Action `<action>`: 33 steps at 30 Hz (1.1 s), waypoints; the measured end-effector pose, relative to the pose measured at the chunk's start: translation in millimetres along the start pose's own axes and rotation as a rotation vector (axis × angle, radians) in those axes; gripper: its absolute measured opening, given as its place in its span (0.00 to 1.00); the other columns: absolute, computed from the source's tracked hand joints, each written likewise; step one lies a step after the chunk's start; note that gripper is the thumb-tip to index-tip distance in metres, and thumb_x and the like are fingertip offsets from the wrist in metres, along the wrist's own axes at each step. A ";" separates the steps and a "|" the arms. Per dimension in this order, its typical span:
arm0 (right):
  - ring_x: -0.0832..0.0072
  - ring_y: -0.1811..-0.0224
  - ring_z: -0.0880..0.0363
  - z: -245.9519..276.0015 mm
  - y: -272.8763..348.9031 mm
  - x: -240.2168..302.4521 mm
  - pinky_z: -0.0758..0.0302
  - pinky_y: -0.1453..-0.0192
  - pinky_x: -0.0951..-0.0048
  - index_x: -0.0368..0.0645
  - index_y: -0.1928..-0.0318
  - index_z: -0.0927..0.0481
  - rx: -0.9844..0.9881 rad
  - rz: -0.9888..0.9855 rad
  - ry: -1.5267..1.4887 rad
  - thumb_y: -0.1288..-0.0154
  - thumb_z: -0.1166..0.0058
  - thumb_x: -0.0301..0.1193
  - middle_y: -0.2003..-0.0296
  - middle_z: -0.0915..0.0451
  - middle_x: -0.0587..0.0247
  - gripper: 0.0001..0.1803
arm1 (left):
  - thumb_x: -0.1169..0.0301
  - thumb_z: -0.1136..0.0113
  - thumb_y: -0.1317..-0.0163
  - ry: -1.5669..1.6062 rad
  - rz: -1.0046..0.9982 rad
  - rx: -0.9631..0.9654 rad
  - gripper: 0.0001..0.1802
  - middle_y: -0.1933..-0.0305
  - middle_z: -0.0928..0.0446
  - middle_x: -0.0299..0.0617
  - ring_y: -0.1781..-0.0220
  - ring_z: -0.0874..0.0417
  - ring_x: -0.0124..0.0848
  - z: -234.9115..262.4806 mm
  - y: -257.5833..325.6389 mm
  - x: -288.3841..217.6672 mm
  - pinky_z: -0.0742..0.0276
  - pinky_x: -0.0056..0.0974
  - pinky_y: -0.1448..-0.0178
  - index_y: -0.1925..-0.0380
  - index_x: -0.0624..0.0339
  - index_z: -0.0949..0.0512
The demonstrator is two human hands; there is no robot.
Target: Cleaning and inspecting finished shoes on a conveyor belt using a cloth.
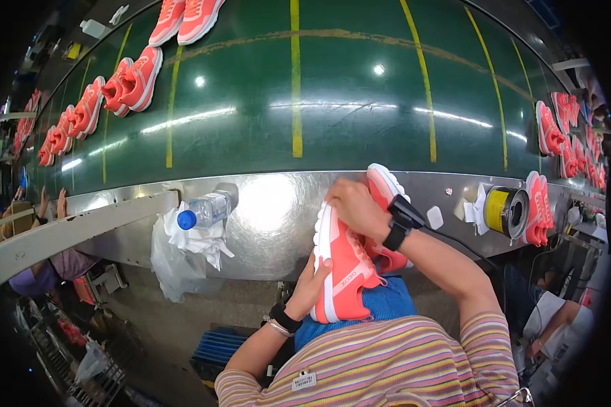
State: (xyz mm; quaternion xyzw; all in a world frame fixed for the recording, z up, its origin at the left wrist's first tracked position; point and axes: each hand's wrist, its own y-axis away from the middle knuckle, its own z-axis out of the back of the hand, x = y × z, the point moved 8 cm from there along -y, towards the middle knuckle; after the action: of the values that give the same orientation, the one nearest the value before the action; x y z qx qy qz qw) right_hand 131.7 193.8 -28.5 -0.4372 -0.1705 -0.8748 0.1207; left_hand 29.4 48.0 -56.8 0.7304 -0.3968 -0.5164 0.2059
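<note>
A coral sneaker [346, 268] with a white sole stands tilted over the table's near edge and my lap, its toe pointing away from me. My left hand [311, 283] grips it along the sole's left side, thumb across the white edge. Over its toe end bends my right hand [358, 205], fingers curled against the upper and sole; whether anything small sits under the fingertips is hidden. A second coral sneaker [385, 186] lies just to the right, partly covered by my right hand and wrist. A black device [407, 209] with a cable shows at my right wrist.
A water bottle [207, 209] lies on crumpled white paper [200, 241] to the left, near a metal bar [81, 234]. Rightward are a round tin [506, 211] and more sneakers [538, 209]. Beyond runs a green conveyor belt [360, 81] carrying sneaker pairs [139, 78]. Other people work at both sides.
</note>
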 end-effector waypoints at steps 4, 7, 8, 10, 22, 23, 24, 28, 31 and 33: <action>0.58 0.64 0.25 -6.9 -15.6 4.3 0.29 0.59 0.64 0.36 0.72 0.22 -0.071 0.090 -0.011 0.47 0.50 0.22 0.71 0.26 0.54 0.05 | 0.59 0.57 0.34 -0.036 -0.083 0.001 0.31 0.39 0.40 0.46 0.38 0.40 0.31 20.7 -26.8 -18.0 0.46 0.34 0.35 0.37 0.65 0.48; 0.57 0.66 0.25 -4.8 -5.6 14.5 0.29 0.60 0.63 0.36 0.71 0.22 -0.057 0.146 -0.045 0.46 0.52 0.23 0.71 0.26 0.52 0.06 | 0.59 0.57 0.34 -0.002 -0.062 -0.009 0.31 0.39 0.40 0.46 0.38 0.40 0.31 15.0 -17.4 -13.2 0.47 0.34 0.35 0.37 0.65 0.48; 0.58 0.66 0.25 -1.3 -9.9 3.9 0.29 0.60 0.64 0.36 0.72 0.22 -0.074 0.063 -0.027 0.46 0.51 0.24 0.71 0.26 0.53 0.05 | 0.59 0.57 0.34 0.019 -0.035 -0.012 0.31 0.39 0.40 0.46 0.38 0.40 0.31 11.4 -13.8 -10.0 0.47 0.34 0.35 0.37 0.65 0.48; 0.60 0.66 0.26 1.3 -13.8 -10.0 0.29 0.60 0.65 0.38 0.72 0.22 -0.109 -0.052 -0.023 0.46 0.50 0.25 0.73 0.26 0.56 0.05 | 0.58 0.57 0.34 -0.001 -0.045 -0.008 0.31 0.39 0.40 0.47 0.38 0.40 0.31 9.0 -12.6 -10.1 0.47 0.34 0.35 0.37 0.65 0.48; 0.60 0.65 0.27 0.5 26.4 19.2 0.30 0.61 0.65 0.36 0.71 0.23 -0.081 0.088 0.030 0.51 0.52 0.20 0.73 0.28 0.55 0.06 | 0.55 0.66 0.32 -0.125 -0.023 -0.014 0.31 0.37 0.42 0.49 0.36 0.42 0.35 0.2 -1.2 -0.4 0.48 0.35 0.34 0.37 0.65 0.50; 0.59 0.65 0.28 1.0 34.9 27.6 0.30 0.59 0.65 0.35 0.71 0.24 -0.108 0.184 0.005 0.54 0.53 0.18 0.73 0.28 0.53 0.07 | 0.54 0.70 0.31 -0.211 -0.041 -0.013 0.31 0.37 0.43 0.50 0.35 0.43 0.35 2.6 -3.2 1.9 0.49 0.35 0.34 0.37 0.65 0.50; 0.59 0.65 0.28 -0.4 41.5 28.9 0.30 0.59 0.65 0.35 0.71 0.24 -0.102 0.183 0.000 0.54 0.53 0.18 0.73 0.28 0.53 0.07 | 0.54 0.70 0.31 -0.209 -0.036 -0.018 0.31 0.37 0.43 0.50 0.35 0.43 0.35 5.3 -5.1 7.5 0.49 0.35 0.34 0.37 0.65 0.50; 0.61 0.66 0.28 -2.5 59.9 42.9 0.30 0.59 0.66 0.36 0.70 0.23 -0.051 0.294 0.022 0.54 0.52 0.19 0.72 0.27 0.55 0.08 | 0.56 0.78 0.30 -0.068 0.051 -0.008 0.30 0.36 0.45 0.51 0.34 0.45 0.36 5.9 -5.0 23.8 0.52 0.35 0.32 0.36 0.67 0.51; 0.61 0.66 0.28 -5.7 51.1 27.1 0.30 0.60 0.65 0.36 0.70 0.23 -0.082 0.312 0.054 0.54 0.52 0.20 0.72 0.27 0.55 0.08 | 0.55 0.79 0.30 -0.056 0.058 -0.002 0.30 0.35 0.46 0.51 0.34 0.45 0.36 -1.8 -3.9 15.5 0.52 0.35 0.32 0.37 0.67 0.52; 0.59 0.65 0.28 0.6 36.7 18.1 0.30 0.59 0.63 0.36 0.70 0.24 -0.137 0.313 0.066 0.54 0.52 0.20 0.73 0.29 0.54 0.07 | 0.54 0.79 0.30 -0.045 0.057 0.019 0.31 0.35 0.46 0.51 0.34 0.45 0.35 -3.4 -4.2 16.2 0.52 0.34 0.32 0.37 0.68 0.52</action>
State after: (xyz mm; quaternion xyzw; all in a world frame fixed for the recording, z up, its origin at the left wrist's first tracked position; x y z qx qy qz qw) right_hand 134.8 159.4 -6.5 -0.4365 -0.0363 -0.8688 0.2311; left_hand 36.5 37.4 -68.1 0.7090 -0.4269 -0.5227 0.2047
